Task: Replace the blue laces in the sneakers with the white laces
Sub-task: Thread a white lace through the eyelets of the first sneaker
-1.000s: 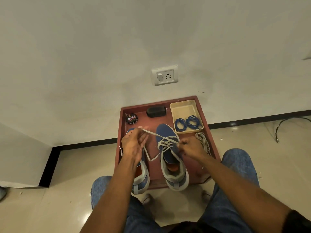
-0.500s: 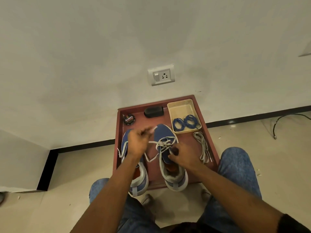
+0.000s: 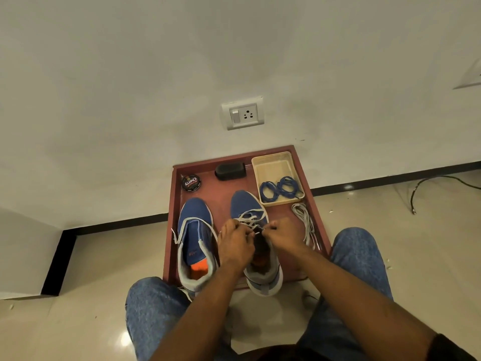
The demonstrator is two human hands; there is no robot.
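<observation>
— Head view: where are the hands?
— Both over the right sneaker [image 3: 256, 246] on the tray [image 3: 316, 217]. Left hand [image 3: 235, 242] and right hand [image 3: 282, 234] each pinch the white lace [image 3: 247, 217] at its eyelets.
— And the blue laces [image 3: 278, 188]?
— Coiled in the beige bin [image 3: 273, 162], far right corner. Spare lace [image 3: 305, 222] lies along the right edge; left sneaker [image 3: 195, 230] is unlaced.

It looked like a room in a home. The plain pale wall [image 3: 234, 48] carried a white switch-and-socket plate [image 3: 243, 113] low down, and a black skirting strip [image 3: 390, 178] ran where it met the glossy cream floor tiles [image 3: 78, 321]. A dark cable [image 3: 429, 183] trailed over the tiles at the right. Shoe-care things sat in a reddish tray [image 3: 316, 212] on the floor: a polish tin [image 3: 191, 182] and a black brush [image 3: 230, 171]
</observation>
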